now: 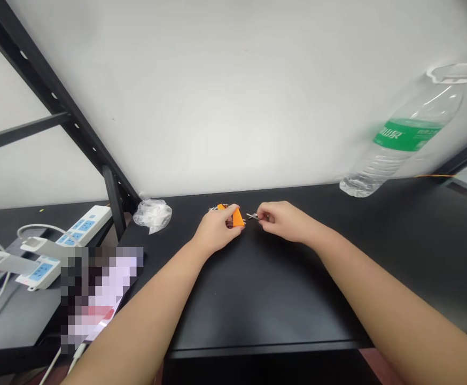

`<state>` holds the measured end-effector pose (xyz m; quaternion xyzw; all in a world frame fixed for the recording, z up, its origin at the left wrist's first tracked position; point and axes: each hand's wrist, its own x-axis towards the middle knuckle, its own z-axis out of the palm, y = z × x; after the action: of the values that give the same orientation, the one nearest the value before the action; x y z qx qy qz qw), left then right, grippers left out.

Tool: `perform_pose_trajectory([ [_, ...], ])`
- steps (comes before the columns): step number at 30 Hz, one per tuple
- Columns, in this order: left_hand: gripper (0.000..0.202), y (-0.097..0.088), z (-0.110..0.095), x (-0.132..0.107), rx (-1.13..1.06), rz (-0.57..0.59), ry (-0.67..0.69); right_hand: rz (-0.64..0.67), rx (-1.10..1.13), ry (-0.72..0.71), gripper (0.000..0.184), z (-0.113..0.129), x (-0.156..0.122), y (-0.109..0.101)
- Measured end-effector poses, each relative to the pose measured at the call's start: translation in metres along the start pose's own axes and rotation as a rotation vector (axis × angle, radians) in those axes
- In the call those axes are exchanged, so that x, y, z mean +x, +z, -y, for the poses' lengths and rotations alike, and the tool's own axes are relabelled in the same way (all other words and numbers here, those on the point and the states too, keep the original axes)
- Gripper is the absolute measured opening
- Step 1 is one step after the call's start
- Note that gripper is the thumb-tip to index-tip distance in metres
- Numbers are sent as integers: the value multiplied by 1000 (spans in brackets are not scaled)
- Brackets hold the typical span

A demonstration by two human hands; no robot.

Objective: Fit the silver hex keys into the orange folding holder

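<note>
My left hand (217, 227) is closed around a small orange piece (238, 217) with dark brown parts at its side. Past the back of that hand a bit of black-and-white striped material (213, 209) sticks out. Between the thumb and fingers of my right hand (275, 218) is a thin, light-coloured rod (252, 216), its tip pointing left toward the orange piece. A small gap separates the two. Something small and dark shows beside the rod, too small to name. Both hands are just above or on the black tabletop (281, 299).
A crumpled clear plastic bag (152, 215) lies at the back left. On the right a large water bottle (402, 136) with a green label stands near the wall. At left are a power strip (81, 230) with plugged-in chargers, cables, a partly blurred screen (109, 291) and a black metal frame (57, 101).
</note>
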<state>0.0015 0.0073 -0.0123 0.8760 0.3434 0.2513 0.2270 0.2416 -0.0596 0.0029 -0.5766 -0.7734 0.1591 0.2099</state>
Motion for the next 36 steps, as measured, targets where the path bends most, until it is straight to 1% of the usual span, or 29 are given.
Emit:
perform_pose_trajectory([
  [4, 26, -1, -2, 0, 1, 11, 13, -75, 42, -68, 10, 4, 1, 0],
  [9, 20, -1, -5, 0, -2, -24, 12, -151, 76, -84, 18, 5, -1, -1],
  [15, 24, -1, -5, -1, -6, -26, 6, -131, 68, -129, 22, 4, -2, -4],
  [18, 25, -1, -4, -1, -19, 3, 5, -117, 72, -126, 23, 3, -2, -5],
  [21, 26, -1, -4, -1, -26, 39, 7, -117, 92, -139, 24, 8, -3, -3],
  [25, 16, -1, -6, -2, -67, 70, 26, -98, 168, -163, 22, 23, -4, 3],
  [28, 13, -2, -8, -2, -87, 69, 34, -113, 210, -143, 22, 28, -3, 6],
  [32, 13, -3, -10, -2, -82, 63, 31, -166, 174, -88, 13, 22, -2, 6],
  [34, 13, -4, -11, -2, -81, 62, 31, -163, 146, -92, 10, 19, -1, 6],
  [36, 12, -4, -12, -2, -81, 65, 40, -138, 130, -117, 12, 20, 0, 7],
])
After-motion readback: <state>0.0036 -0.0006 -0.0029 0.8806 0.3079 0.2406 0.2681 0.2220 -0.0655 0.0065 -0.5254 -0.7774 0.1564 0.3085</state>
